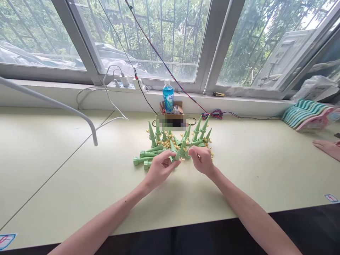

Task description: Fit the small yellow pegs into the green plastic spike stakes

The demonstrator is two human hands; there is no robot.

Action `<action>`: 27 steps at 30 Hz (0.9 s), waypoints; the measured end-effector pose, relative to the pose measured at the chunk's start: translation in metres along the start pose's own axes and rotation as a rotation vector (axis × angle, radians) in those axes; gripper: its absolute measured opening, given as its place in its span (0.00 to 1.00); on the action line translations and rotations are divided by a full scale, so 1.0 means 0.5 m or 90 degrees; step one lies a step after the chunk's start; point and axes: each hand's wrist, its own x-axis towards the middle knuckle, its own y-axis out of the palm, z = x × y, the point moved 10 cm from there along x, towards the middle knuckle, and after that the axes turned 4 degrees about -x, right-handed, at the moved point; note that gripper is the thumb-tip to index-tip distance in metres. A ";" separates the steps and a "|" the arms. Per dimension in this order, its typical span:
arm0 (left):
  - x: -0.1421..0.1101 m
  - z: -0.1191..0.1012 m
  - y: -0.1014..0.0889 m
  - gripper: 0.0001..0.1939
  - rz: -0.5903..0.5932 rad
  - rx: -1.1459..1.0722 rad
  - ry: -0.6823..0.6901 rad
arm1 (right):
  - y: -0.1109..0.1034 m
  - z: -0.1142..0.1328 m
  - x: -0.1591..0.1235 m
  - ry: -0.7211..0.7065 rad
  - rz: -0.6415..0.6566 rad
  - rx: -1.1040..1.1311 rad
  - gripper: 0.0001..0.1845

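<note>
Both of my hands meet over a pile of green cone-shaped plastic spikes [156, 150] and small yellow pieces [166, 143] on a pale green table [79, 184]. My left hand [160, 169] is closed round a green spike [180, 151] whose tip points up and to the right. My right hand [202, 160] is pinched close to that spike's upper end; what its fingertips hold is too small to make out. Several spikes stand upright behind my hands, and others lie flat to the left.
A small cardboard box [172, 118] and a blue-labelled bottle [168, 97] stand behind the pile. Cables and a power strip [124, 84] lie on the window sill. A white tube [90, 127] reaches in from the left. Another person's hand [328, 147] rests at the right, near stacked teal items [302, 114].
</note>
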 end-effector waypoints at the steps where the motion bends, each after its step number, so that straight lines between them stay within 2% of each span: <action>1: -0.001 -0.003 0.007 0.11 0.009 0.017 0.019 | -0.011 -0.010 0.002 0.010 -0.019 -0.014 0.28; 4: -0.005 -0.005 0.028 0.09 0.043 0.057 0.049 | -0.034 -0.037 0.005 0.040 -0.052 -0.038 0.29; 7: -0.005 -0.001 0.035 0.08 0.040 0.110 0.061 | -0.044 -0.056 0.006 0.063 -0.064 -0.036 0.28; 13: -0.005 0.025 0.050 0.04 0.068 0.263 0.048 | -0.029 -0.080 0.000 0.098 -0.035 -0.046 0.29; 17: -0.005 0.024 0.051 0.03 0.064 0.297 0.068 | -0.022 -0.086 -0.001 0.115 -0.017 -0.052 0.30; 20: -0.006 0.019 0.046 0.06 0.056 0.297 0.077 | -0.040 -0.099 0.005 0.136 -0.031 -0.055 0.29; 23: -0.007 0.014 0.041 0.10 0.045 0.295 0.084 | -0.075 -0.137 0.012 0.184 -0.041 -0.093 0.27; 25: -0.008 0.010 0.039 0.11 0.042 0.295 0.088 | -0.089 -0.170 0.016 0.212 0.003 -0.110 0.25; 27: -0.008 0.008 0.040 0.10 0.045 0.294 0.088 | -0.089 -0.206 0.014 0.233 0.092 -0.139 0.22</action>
